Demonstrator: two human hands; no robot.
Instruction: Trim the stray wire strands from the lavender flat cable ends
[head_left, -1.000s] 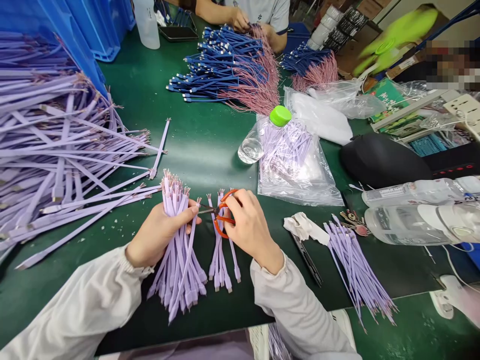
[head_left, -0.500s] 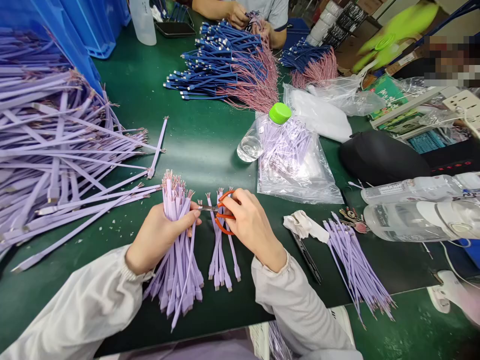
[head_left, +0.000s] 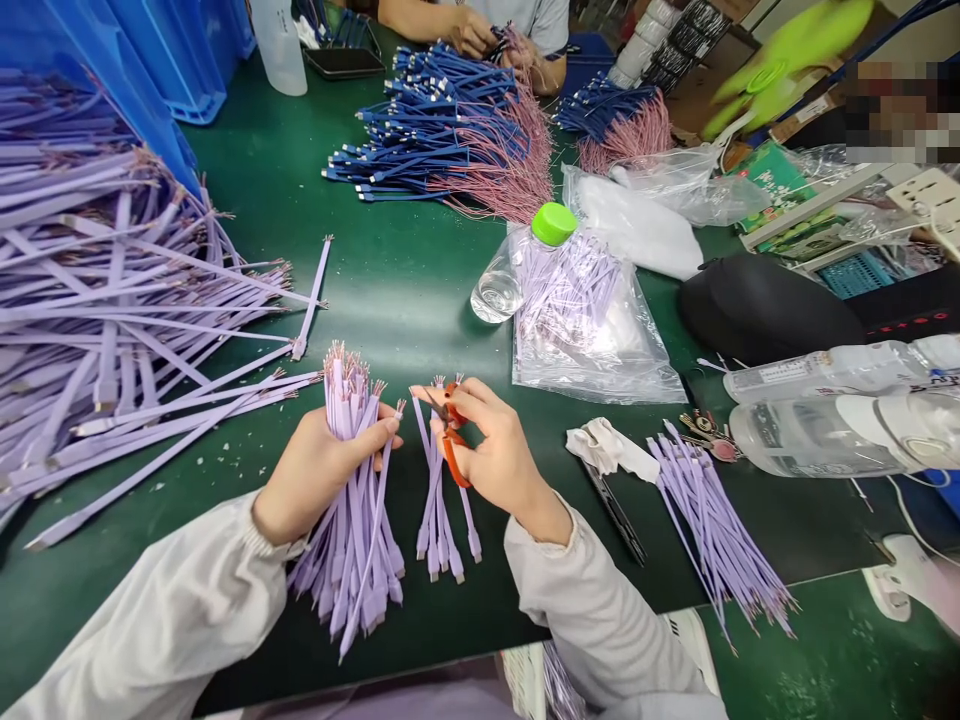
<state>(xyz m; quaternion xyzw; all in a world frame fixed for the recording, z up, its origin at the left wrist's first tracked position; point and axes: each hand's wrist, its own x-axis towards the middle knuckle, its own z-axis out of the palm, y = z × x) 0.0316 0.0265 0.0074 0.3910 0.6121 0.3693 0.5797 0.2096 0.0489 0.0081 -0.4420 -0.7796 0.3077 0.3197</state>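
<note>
My left hand (head_left: pixel 334 465) is closed around an upright bundle of flat lilac cables (head_left: pixel 352 540), with bare copper-coloured wire ends at the top and connector plugs at the bottom. One cable stands a little apart at the bundle's right, beside my thumb. In my right hand (head_left: pixel 499 445) are scissors with orange handles (head_left: pixel 454 458), their blades pointing left toward that cable but apart from it. Under and beside my right hand lie several loose lilac cables (head_left: pixel 442 520), plugs toward me, partly covered by the hand.
A large heap of lilac cables (head_left: pixel 120 290) lies left by blue bins (head_left: pixel 180 60). A water bottle (head_left: pixel 499 285) rests on a bagged cable bundle. Another lilac bundle (head_left: pixel 720 530) lies right, near a clear bottle (head_left: pixel 787 438). Across the table, a person's hands (head_left: pixel 472 35) handle blue cables (head_left: pixel 427 130).
My right hand has turned and drawn the scissors back to the right, away from my left thumb. The wire end of the rightmost held cable now shows. My left hand stays in place.
</note>
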